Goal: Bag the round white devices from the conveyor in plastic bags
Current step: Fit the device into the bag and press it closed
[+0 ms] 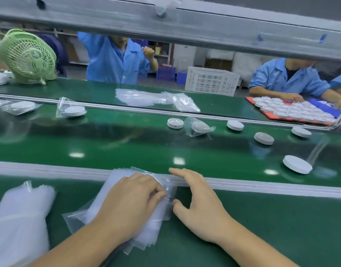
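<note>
A stack of clear plastic bags lies on the green bench in front of me. My left hand rests on the stack, its bent fingertips pinching the top bag at its right edge. My right hand lies beside the stack with straight fingers over the rail, and its thumb touches the bag's edge. Several bare round white devices ride the conveyor to the right, the nearest one and another among them. A bagged device lies mid-belt.
A second heap of bags sits at my left. More bagged devices lie far left on the belt. Across it are loose bags, a green fan, a white crate, a red tray of devices and two seated workers. A metal beam runs overhead.
</note>
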Action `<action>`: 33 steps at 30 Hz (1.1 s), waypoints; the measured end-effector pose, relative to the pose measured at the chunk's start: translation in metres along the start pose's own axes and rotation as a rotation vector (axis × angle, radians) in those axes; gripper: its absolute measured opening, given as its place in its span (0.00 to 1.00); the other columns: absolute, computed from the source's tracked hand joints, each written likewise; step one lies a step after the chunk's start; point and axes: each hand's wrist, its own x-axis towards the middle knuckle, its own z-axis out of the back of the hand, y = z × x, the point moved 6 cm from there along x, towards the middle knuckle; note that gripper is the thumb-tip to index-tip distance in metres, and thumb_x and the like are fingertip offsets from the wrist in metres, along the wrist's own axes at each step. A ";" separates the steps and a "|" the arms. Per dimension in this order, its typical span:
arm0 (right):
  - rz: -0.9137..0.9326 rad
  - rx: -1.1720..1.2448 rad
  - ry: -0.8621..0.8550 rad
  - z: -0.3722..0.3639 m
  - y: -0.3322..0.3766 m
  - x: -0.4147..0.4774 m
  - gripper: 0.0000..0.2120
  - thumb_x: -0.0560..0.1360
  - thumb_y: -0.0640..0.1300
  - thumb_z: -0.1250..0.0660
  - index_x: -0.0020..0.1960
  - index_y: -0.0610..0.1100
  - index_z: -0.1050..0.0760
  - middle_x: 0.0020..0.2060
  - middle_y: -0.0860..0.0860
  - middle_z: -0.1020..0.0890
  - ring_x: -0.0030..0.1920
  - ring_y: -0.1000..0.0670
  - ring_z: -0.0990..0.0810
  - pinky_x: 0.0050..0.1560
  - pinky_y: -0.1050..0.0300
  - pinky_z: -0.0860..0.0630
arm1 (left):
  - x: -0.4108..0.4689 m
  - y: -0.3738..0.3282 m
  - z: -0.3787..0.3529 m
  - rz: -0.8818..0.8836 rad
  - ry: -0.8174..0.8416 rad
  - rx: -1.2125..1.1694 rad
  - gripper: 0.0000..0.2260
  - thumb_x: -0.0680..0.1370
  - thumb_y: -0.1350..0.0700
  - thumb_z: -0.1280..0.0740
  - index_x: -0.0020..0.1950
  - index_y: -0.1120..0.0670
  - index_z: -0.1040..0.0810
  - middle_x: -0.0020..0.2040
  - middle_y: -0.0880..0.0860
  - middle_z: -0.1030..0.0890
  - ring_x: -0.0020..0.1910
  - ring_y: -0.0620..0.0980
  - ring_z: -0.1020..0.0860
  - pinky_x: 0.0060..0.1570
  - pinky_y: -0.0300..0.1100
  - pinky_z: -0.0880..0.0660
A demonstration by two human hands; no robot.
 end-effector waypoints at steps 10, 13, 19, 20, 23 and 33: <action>-0.042 0.065 -0.070 -0.002 -0.012 0.004 0.38 0.72 0.56 0.24 0.71 0.75 0.43 0.63 0.73 0.28 0.69 0.69 0.34 0.61 0.77 0.39 | -0.001 -0.003 0.002 -0.038 -0.038 -0.033 0.09 0.79 0.39 0.40 0.46 0.40 0.24 0.44 0.33 0.23 0.49 0.34 0.28 0.53 0.39 0.29; -0.024 0.069 -0.082 0.002 -0.009 0.003 0.34 0.73 0.55 0.25 0.70 0.75 0.40 0.63 0.74 0.31 0.70 0.69 0.36 0.65 0.76 0.40 | 0.001 -0.007 -0.001 -0.121 0.020 -0.063 0.15 0.79 0.34 0.43 0.49 0.38 0.20 0.47 0.32 0.21 0.51 0.34 0.26 0.54 0.39 0.28; 0.001 0.163 -0.109 0.005 0.002 0.003 0.28 0.73 0.64 0.36 0.70 0.75 0.41 0.70 0.71 0.38 0.77 0.66 0.47 0.76 0.61 0.45 | 0.004 0.001 0.001 -0.191 -0.001 -0.102 0.18 0.77 0.28 0.44 0.47 0.31 0.17 0.48 0.26 0.22 0.50 0.31 0.24 0.50 0.33 0.29; -0.025 0.210 -0.144 0.009 -0.001 0.003 0.26 0.72 0.65 0.37 0.67 0.77 0.40 0.71 0.69 0.36 0.77 0.66 0.45 0.76 0.61 0.44 | 0.005 0.001 0.000 -0.179 0.005 -0.108 0.17 0.77 0.28 0.44 0.47 0.30 0.17 0.48 0.25 0.22 0.50 0.31 0.24 0.50 0.33 0.29; -0.034 0.136 -0.363 0.042 -0.020 0.004 0.22 0.72 0.63 0.36 0.66 0.67 0.28 0.67 0.67 0.29 0.74 0.61 0.36 0.76 0.58 0.39 | 0.005 -0.001 -0.002 -0.174 0.018 -0.056 0.13 0.75 0.29 0.42 0.46 0.28 0.18 0.49 0.25 0.23 0.51 0.30 0.25 0.49 0.38 0.25; -0.677 -0.367 -0.253 0.191 -0.232 0.007 0.24 0.80 0.46 0.31 0.75 0.52 0.29 0.67 0.45 0.21 0.58 0.40 0.21 0.57 0.49 0.25 | 0.002 -0.011 -0.001 -0.173 0.088 -0.003 0.13 0.78 0.35 0.39 0.50 0.34 0.16 0.50 0.28 0.21 0.53 0.32 0.27 0.56 0.38 0.27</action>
